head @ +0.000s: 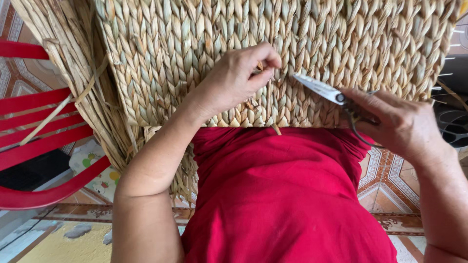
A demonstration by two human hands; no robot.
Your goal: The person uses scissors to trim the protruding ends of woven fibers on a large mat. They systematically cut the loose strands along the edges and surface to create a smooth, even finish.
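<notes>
A large woven basket (195,44) of pale dried fibre rests on my lap, its braided side facing me. My left hand (234,80) presses against the weave and pinches a short brown fibre end between thumb and fingers. My right hand (395,122) holds a pair of scissors (321,89) by the handles. The shut metal blades point left toward the pinched fibre, a short gap away from my left fingertips.
Loose bundles of dried fibre (63,58) hang down at the left beside a red plastic chair (44,141). My red garment (282,195) covers my lap. Patterned floor tiles (390,180) show below, and a dark fan-like object (453,122) sits at the right edge.
</notes>
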